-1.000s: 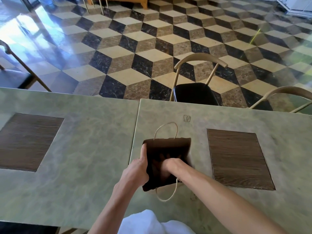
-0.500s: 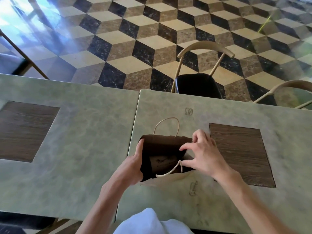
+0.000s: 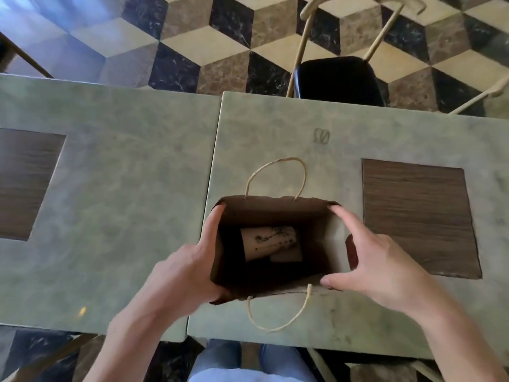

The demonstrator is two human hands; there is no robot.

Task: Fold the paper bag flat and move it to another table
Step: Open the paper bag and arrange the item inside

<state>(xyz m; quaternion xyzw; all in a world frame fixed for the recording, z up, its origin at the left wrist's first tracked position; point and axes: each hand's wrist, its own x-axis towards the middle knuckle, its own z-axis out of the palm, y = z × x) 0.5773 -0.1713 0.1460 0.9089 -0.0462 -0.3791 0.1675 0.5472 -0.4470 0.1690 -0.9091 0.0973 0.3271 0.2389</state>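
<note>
A brown paper bag [image 3: 275,213] with twine handles stands upright and open on the right green table [image 3: 330,139], close to the seam between the two tables. I look straight down into it; a pale printed patch shows at its bottom. My left hand [image 3: 187,268] grips the bag's left wall, thumb along the rim. My right hand [image 3: 377,260] holds the right wall, with the index finger on the far corner and the thumb on the near edge.
A second green table [image 3: 110,188] adjoins on the left. Each table has a dark wood inlay [image 3: 418,216]. A black-seated chair [image 3: 338,78] stands across the right table, with another chair's arm at far right. Patterned tile floor lies beyond.
My right hand came out of the bag and moved to its right wall. The bag now stands wide open and squared. The camera has come closer, looking more steeply down.
</note>
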